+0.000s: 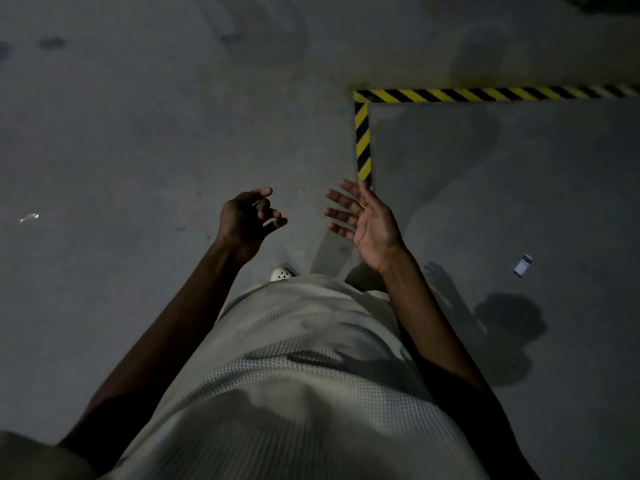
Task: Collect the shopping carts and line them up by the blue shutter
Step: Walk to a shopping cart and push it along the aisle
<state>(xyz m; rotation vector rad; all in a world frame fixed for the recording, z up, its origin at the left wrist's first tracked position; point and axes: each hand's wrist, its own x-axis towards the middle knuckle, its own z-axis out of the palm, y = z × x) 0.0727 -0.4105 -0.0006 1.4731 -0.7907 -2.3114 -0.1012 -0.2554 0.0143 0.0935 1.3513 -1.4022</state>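
Left hand (247, 220): mine, fingers loosely curled, holding nothing, over the grey floor (138, 133).
Right hand (367, 223): palm up, fingers spread straight, empty; its fingertips overlap the end of the yellow-black tape (362, 140).
Carts, shutter: outside this view, so I cannot place them against either hand.
Hard to make out: dim light; a pale card (523, 265) on my right and a shiny scrap (29, 217) far left.
Cut off: my white shoe (282, 273) — only its toe shows past my shirt (311, 375).

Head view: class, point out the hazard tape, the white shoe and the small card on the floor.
hazard tape (362, 96), head view, on its corner.
white shoe (281, 273), head view, on its perforated toe.
card (523, 265), head view, on its middle.
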